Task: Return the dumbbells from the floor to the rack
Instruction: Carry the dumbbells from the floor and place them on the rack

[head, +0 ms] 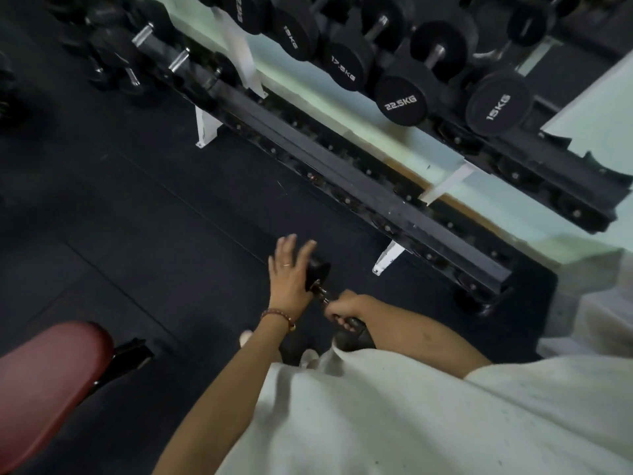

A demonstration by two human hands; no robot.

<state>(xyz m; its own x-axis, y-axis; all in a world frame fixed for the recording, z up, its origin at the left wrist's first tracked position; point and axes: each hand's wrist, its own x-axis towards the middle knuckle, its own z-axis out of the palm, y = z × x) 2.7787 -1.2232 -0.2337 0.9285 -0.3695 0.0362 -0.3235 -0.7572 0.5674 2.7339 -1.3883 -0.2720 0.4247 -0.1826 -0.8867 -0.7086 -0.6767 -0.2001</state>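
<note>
Your right hand has its fingers curled tight around the handle of the dumbbell, knuckles up, while your left hand lies open with fingers spread, palm pressed flat against the far head of that same dumbbell and closed on nothing. The weight sits between your two hands, low and in front of your body, just short of the rack; whether it has cleared the floor is hard to tell, since the near head is hidden under your right forearm. You look to be in the carry-and-place step, with one dumbbell in hand and not yet seated. The next move calls for lifting it toward the lower rail of the rack, where the stretch straight ahead looks bare, and setting it down level so both heads land in the cradles. Mind the rail's front edge and the white support bracket just beyond your left fingers. The red bench pad stands well off to your left, so the floor between you and the rack is open for a step forward.
</note>
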